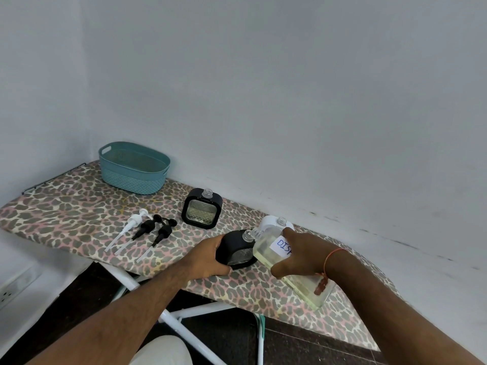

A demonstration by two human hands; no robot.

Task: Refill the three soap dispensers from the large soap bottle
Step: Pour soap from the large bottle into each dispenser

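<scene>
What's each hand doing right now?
Left hand: grips black dispenser.
Right hand: grips tilted large soap bottle.

Bare leopard-print worktop (66,206) lies open at left; three loose pumps (142,230), upright black square dispenser (201,212) and teal woven basket (134,167) block the middle and rear

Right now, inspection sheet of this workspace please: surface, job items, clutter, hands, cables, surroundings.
Surface: leopard-print ironing board on white legs.
Job's things: large soap bottle tilted, neck at the near black dispenser; far black dispenser and white dispenser uncapped; three pumps lying loose.
Clutter: teal basket at the far end.
Hands: left hand holds the near black dispenser; right hand grips the bottle.
Cables: nothing seen.
Surroundings: grey wall, wall socket, dark floor.
</scene>
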